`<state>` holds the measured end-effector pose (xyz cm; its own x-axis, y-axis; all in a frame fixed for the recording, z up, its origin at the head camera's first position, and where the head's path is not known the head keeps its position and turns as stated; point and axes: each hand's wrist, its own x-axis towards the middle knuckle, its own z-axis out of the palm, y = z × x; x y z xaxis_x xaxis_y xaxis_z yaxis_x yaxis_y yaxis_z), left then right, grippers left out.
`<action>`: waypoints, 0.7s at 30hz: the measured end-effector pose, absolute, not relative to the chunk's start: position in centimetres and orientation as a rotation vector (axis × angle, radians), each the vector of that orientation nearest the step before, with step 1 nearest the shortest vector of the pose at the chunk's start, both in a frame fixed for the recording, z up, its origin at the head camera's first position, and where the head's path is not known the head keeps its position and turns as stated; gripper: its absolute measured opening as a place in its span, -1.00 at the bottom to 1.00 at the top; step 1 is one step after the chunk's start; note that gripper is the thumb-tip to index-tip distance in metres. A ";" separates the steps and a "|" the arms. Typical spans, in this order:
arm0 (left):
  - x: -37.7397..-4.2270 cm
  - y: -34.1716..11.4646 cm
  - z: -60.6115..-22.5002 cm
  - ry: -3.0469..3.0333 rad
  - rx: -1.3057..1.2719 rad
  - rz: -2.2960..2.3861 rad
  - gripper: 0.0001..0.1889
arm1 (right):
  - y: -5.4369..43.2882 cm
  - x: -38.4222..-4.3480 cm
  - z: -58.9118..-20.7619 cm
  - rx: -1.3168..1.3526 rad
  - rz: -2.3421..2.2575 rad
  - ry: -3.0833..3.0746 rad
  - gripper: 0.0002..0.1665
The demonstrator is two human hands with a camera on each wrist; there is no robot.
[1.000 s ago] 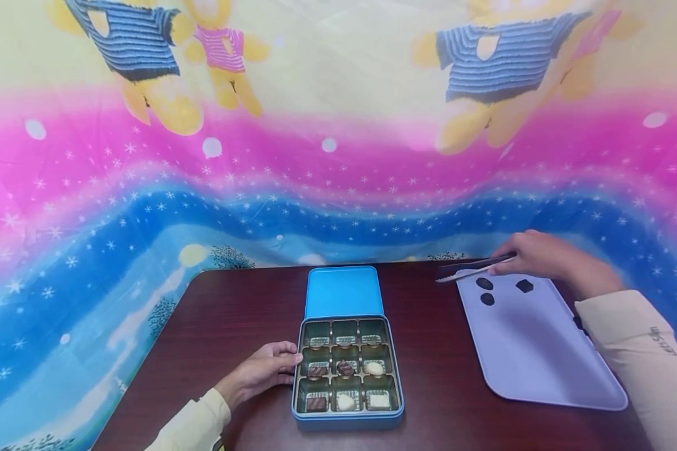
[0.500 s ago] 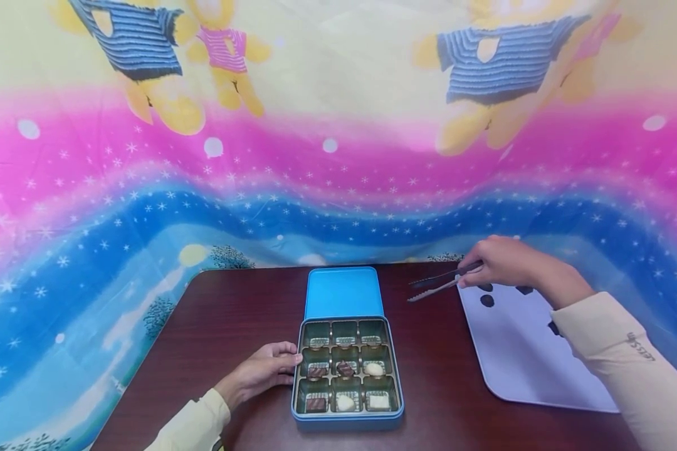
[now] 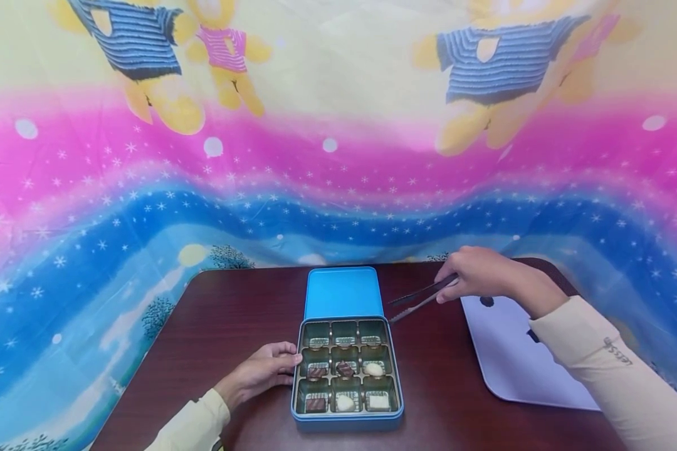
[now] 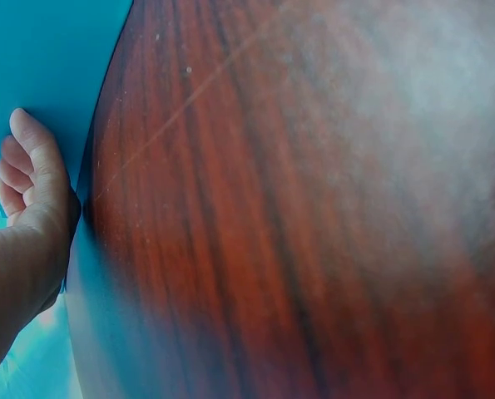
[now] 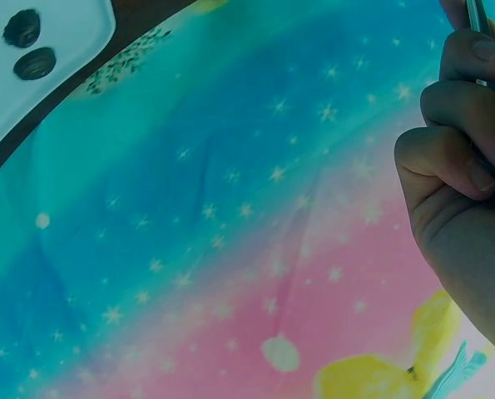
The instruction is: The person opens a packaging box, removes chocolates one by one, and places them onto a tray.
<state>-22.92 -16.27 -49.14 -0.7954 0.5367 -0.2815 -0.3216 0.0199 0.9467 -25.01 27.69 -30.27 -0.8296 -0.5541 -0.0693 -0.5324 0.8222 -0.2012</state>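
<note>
A blue tin (image 3: pixel 346 425) with a gold divided tray stands on the table, its lid (image 3: pixel 343 291) lying just behind it. Dark and white chocolates (image 3: pixel 374 368) sit in the middle and front rows of compartments. My left hand (image 3: pixel 265 369) rests against the tin's left side, thumb at the rim; in the left wrist view its fingers (image 4: pixel 31 154) lie along the blue wall. My right hand (image 3: pixel 474 272) grips metal tongs (image 3: pixel 420 304). The tongs' tips are spread, with nothing seen between them, close to the tin's back right corner.
On the right lies a pale lilac board (image 3: pixel 508 369), partly covered by the right forearm. Dark chocolates (image 5: pixel 35 63) rest on it. The brown table (image 3: pixel 231 307) ends at a patterned curtain (image 3: pixel 338 175) hanging behind.
My right hand has carried the spread tongs left and toward me, from above the board's far edge to the tin's back right corner. My left hand and the tin have stayed in place.
</note>
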 end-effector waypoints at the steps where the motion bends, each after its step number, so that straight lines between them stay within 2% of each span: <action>1: -22.9 -16.3 -49.1 1.701 0.222 1.837 -0.85 | 27.4 -25.0 -30.3 -0.866 -0.260 2.874 -0.62; 11: -23.0 -16.4 -49.1 1.690 0.235 1.838 -0.86 | 25.0 -24.4 -31.1 -0.899 -0.217 2.844 -0.57; 21: -23.0 -16.5 -49.1 1.678 0.247 1.841 -0.84 | 23.4 -23.9 -31.9 -0.932 -0.259 2.780 -0.73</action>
